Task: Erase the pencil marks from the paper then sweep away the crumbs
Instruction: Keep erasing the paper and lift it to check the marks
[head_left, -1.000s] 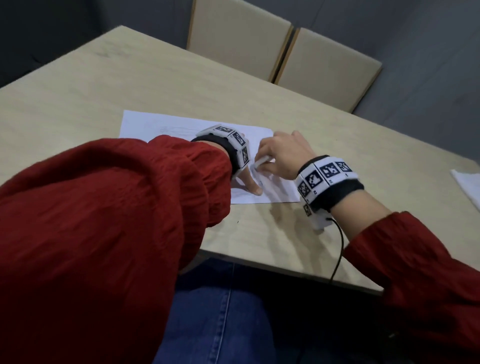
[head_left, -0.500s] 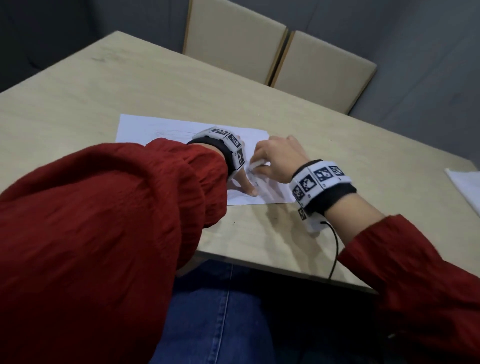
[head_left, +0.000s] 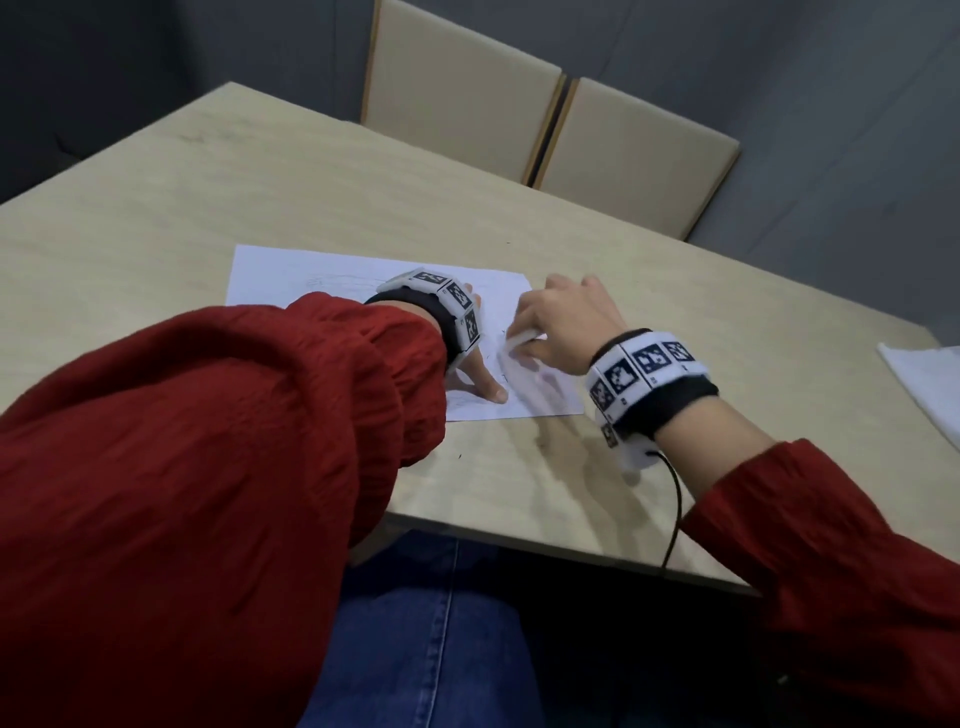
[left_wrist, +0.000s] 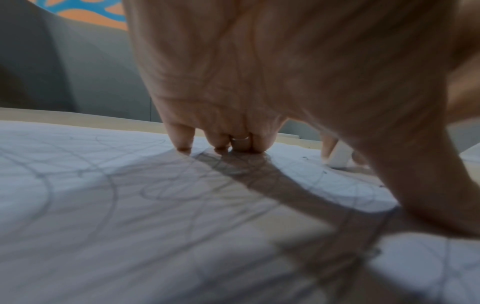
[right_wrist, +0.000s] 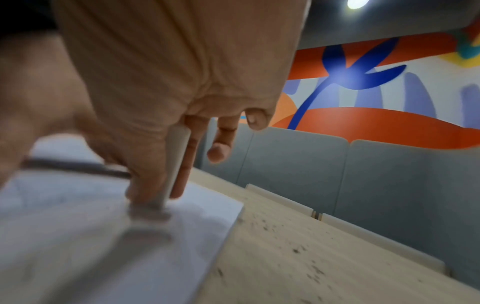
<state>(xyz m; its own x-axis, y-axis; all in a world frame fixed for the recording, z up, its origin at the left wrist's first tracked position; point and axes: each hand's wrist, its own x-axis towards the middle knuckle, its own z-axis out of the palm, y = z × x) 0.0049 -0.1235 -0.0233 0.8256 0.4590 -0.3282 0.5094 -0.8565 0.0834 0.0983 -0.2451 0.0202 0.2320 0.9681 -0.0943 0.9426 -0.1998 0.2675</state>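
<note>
Two hands busy: left (head_left: 475, 371) spread flat pinning thin, crease-prone paper (head_left: 291, 275), right (head_left: 563, 325) at three o'clock pinching small firm eraser (head_left: 519, 344) by its sides.

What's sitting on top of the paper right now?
On the paper: the left hand pressing it flat, the eraser held by the right hand, faint pencil marks and dark crumbs. Marks under the sleeve are hidden.

Paper (head_left: 322, 275) lies on the table (head_left: 218, 197); chairs (head_left: 545, 114) stand behind it.
</note>
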